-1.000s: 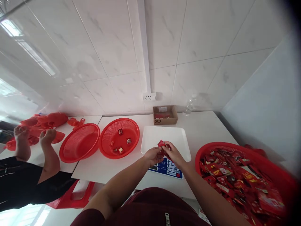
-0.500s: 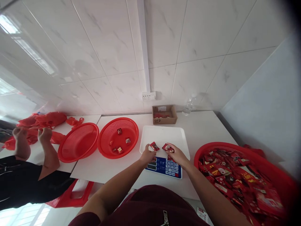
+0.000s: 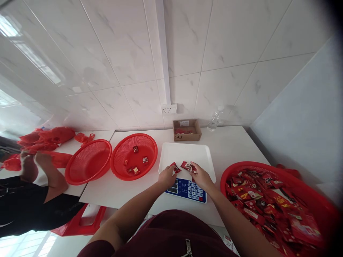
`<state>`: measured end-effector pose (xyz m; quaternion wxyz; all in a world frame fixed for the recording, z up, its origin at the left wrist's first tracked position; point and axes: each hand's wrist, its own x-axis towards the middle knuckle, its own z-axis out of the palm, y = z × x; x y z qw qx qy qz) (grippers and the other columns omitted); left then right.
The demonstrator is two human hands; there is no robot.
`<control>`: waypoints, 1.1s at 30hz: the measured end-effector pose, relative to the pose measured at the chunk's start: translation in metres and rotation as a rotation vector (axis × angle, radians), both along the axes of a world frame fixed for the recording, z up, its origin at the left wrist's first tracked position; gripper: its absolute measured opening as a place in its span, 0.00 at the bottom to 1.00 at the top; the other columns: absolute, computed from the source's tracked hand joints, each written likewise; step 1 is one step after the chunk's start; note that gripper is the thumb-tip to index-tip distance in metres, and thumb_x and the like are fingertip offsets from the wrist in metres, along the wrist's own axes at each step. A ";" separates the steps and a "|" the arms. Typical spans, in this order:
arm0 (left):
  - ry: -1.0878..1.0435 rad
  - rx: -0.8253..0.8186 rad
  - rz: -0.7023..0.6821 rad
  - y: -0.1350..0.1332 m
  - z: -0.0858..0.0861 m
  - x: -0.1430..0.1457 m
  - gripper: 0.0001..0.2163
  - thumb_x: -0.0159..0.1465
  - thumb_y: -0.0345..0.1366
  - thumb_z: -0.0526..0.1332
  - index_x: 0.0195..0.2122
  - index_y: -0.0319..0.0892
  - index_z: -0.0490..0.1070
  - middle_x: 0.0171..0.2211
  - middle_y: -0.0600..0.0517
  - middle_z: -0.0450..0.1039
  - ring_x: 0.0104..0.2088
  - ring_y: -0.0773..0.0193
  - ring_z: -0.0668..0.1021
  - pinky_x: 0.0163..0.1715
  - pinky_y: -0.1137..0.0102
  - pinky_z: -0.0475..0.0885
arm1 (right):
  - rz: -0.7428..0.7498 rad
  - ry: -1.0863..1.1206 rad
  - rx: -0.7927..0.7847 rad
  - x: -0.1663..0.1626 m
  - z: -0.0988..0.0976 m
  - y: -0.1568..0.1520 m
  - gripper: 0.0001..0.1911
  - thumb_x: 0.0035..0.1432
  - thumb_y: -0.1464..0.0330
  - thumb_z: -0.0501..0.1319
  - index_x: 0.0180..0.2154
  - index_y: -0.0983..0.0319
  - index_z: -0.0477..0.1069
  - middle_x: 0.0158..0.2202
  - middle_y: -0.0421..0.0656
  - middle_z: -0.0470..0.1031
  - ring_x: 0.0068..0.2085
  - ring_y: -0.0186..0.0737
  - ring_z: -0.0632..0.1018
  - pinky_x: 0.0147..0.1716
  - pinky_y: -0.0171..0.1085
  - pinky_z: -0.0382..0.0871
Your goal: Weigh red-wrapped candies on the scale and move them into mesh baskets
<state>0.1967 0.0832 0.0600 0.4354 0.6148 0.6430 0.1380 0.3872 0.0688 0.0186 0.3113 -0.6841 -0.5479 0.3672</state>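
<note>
In front of me is a digital scale with a white weighing tray (image 3: 184, 151) and a blue keypad panel (image 3: 184, 191). Over the tray's near edge my left hand (image 3: 167, 176) pinches a small dark red snack packet (image 3: 176, 168). My right hand (image 3: 200, 176) grips a red and white snack packet (image 3: 188, 166), held flat beside the other one. The two packets are close together but look apart. Part of the keypad lies under my hands.
On the right, a big red basket (image 3: 226, 175) is heaped with red packets. Leftward stand a red basket (image 3: 115, 167) with several packets and another red basket (image 3: 92, 167). Behind the scale are a cardboard box (image 3: 187, 136) and a clear bottle (image 3: 215, 121). A co-worker's arms (image 3: 49, 175) reach over red bags (image 3: 57, 135).
The packet in my right hand has turned and shifted slightly left, showing more of its face. My left fingers have closed further over their packet. The co-worker's hands have lowered.
</note>
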 end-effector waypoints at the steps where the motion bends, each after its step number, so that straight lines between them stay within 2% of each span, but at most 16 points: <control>1: 0.010 0.008 -0.010 0.000 0.001 0.000 0.17 0.56 0.35 0.63 0.47 0.51 0.71 0.47 0.50 0.70 0.49 0.53 0.71 0.52 0.64 0.60 | 0.007 -0.022 0.014 0.000 0.000 -0.001 0.26 0.51 0.69 0.57 0.54 0.57 0.66 0.53 0.45 0.72 0.53 0.45 0.72 0.52 0.44 0.64; 6: 0.048 0.042 -0.069 -0.002 0.004 -0.002 0.15 0.57 0.35 0.62 0.47 0.50 0.72 0.49 0.48 0.68 0.50 0.51 0.71 0.54 0.61 0.60 | -0.016 -0.082 0.025 0.000 -0.003 -0.003 0.24 0.52 0.67 0.56 0.53 0.62 0.66 0.49 0.49 0.72 0.50 0.45 0.74 0.51 0.44 0.65; 11: 0.043 0.079 -0.141 -0.012 0.008 0.000 0.15 0.58 0.34 0.60 0.47 0.49 0.72 0.45 0.49 0.70 0.45 0.55 0.73 0.51 0.64 0.63 | -0.082 -0.010 0.045 0.000 -0.005 -0.003 0.21 0.52 0.67 0.56 0.50 0.58 0.68 0.47 0.46 0.72 0.48 0.43 0.74 0.50 0.43 0.66; 16: 0.036 0.083 -0.221 -0.031 0.010 0.003 0.13 0.59 0.35 0.58 0.45 0.48 0.73 0.38 0.50 0.72 0.37 0.58 0.75 0.44 0.66 0.67 | 0.029 0.193 0.069 -0.010 -0.003 0.002 0.26 0.52 0.63 0.58 0.54 0.58 0.65 0.53 0.46 0.69 0.51 0.42 0.72 0.50 0.42 0.67; 19: 0.025 0.092 -0.251 -0.040 0.008 -0.003 0.14 0.58 0.34 0.57 0.45 0.47 0.74 0.37 0.50 0.73 0.36 0.59 0.75 0.42 0.67 0.68 | 0.043 0.187 0.071 -0.013 -0.007 0.004 0.26 0.50 0.66 0.59 0.53 0.59 0.66 0.53 0.47 0.69 0.49 0.43 0.73 0.48 0.43 0.68; 23: 0.005 0.105 -0.228 -0.050 0.003 -0.017 0.13 0.58 0.34 0.57 0.43 0.46 0.74 0.36 0.51 0.74 0.34 0.61 0.74 0.40 0.68 0.68 | 0.021 0.063 0.088 -0.013 -0.014 0.001 0.21 0.48 0.71 0.59 0.47 0.59 0.70 0.48 0.46 0.71 0.44 0.42 0.75 0.46 0.43 0.69; 27: 0.028 0.094 -0.211 -0.058 0.002 -0.027 0.13 0.58 0.34 0.56 0.43 0.45 0.74 0.35 0.51 0.74 0.32 0.62 0.74 0.39 0.68 0.68 | 0.019 0.004 0.109 -0.018 -0.011 -0.001 0.18 0.47 0.73 0.59 0.43 0.59 0.71 0.46 0.46 0.70 0.42 0.41 0.75 0.45 0.42 0.69; 30: 0.031 0.085 -0.197 -0.065 0.003 -0.033 0.13 0.58 0.36 0.56 0.43 0.46 0.74 0.35 0.51 0.74 0.31 0.63 0.73 0.38 0.69 0.68 | -0.015 0.012 0.149 -0.020 -0.007 0.001 0.16 0.48 0.71 0.59 0.42 0.58 0.71 0.46 0.45 0.71 0.43 0.41 0.75 0.45 0.43 0.70; 33: 0.025 0.073 -0.167 -0.072 0.001 -0.039 0.13 0.58 0.37 0.56 0.43 0.45 0.74 0.36 0.52 0.74 0.29 0.64 0.73 0.36 0.69 0.68 | -0.120 0.127 0.090 -0.013 -0.006 0.005 0.15 0.51 0.64 0.58 0.43 0.59 0.71 0.46 0.47 0.72 0.39 0.42 0.76 0.40 0.43 0.72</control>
